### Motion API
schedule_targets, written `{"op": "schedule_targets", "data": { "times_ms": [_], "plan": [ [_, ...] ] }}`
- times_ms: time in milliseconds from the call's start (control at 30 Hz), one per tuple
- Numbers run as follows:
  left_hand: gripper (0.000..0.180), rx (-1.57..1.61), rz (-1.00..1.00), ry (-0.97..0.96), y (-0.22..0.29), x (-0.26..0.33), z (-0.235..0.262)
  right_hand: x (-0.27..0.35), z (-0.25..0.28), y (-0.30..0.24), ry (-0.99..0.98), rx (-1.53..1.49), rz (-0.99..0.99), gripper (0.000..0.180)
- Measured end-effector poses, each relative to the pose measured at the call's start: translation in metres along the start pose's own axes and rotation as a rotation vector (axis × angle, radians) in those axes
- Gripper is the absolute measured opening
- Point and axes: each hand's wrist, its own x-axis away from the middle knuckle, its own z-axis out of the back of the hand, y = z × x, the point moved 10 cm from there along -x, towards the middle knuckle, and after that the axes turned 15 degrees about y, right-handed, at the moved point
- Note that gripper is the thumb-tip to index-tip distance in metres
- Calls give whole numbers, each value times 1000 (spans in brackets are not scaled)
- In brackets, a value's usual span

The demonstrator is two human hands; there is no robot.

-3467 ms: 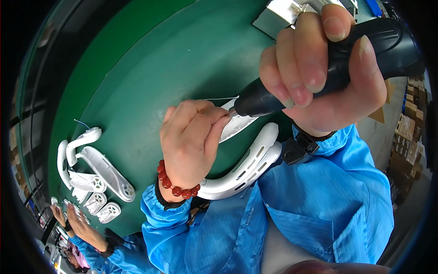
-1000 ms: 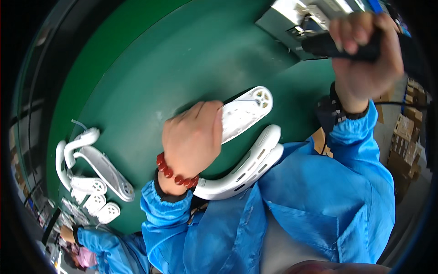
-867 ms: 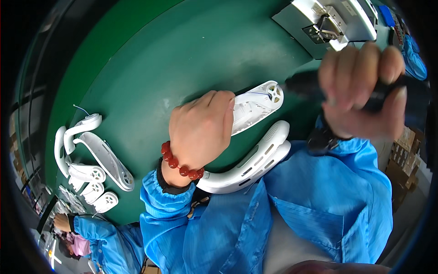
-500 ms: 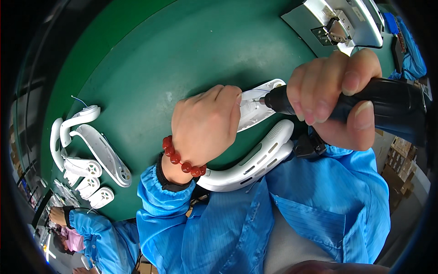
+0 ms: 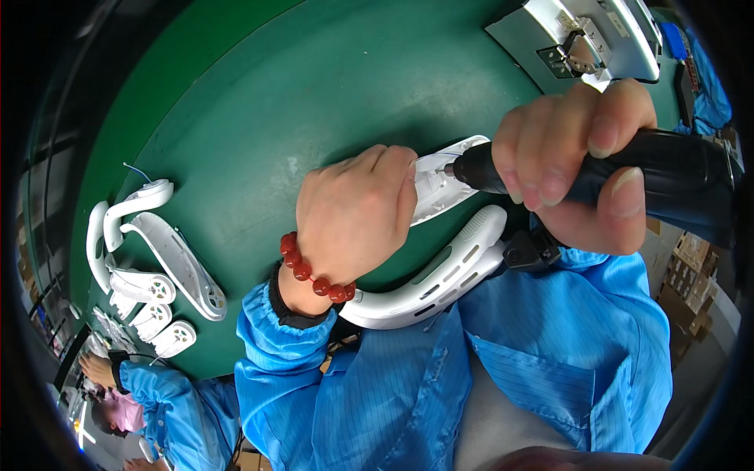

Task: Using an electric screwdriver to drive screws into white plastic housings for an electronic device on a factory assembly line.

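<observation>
While white parts (image 5: pixel 169 257) are grouped leftward, the left hand (image 5: pixel 357 200) is laid over one end of a hollow white shell (image 5: pixel 440 194) on the green table (image 5: pixel 314 86) — fingertips hidden, so its grip cannot be told. Rightward, a black driver (image 5: pixel 677 174) is gripped by the right hand (image 5: pixel 554 153), fingers closed round it, its nose angled over the hollow. The shell should be kept still, the driver straight.

The left hand (image 5: pixel 357 202) is back up, its knuckles bent and fingertips hidden beneath, the left thumb (image 5: pixel 407 196) along its right side. The left forearm (image 5: pixel 279 337) meets it from below. To its right, the right hand (image 5: pixel 572 169) curls in a grip, fingers (image 5: pixel 536 157) wrapped over, right thumb (image 5: pixel 626 206) opposing them from below.
</observation>
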Motion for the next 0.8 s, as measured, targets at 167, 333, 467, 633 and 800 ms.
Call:
{"op": "schedule_targets", "data": {
  "times_ms": [167, 333, 467, 633, 800],
  "plan": [
    [8, 24, 12, -18, -1, -1, -1, 2, 0, 4, 5, -23, -26, 30],
    [5, 4, 4, -13, 0, -1, -1, 1, 0, 5, 20, -41, -38, 30],
    [20, 84, 76, 29, 0, -6, 8, -1, 0, 1, 31, -56, -9, 30],
    [38, 193, 84, 89, -1, -7, 17, -4, -6, -11, 34, -67, 25, 30],
    [31, 230, 11, 116, -1, -4, 16, -2, -15, -12, 23, -71, 42, 31]
  ]
}}
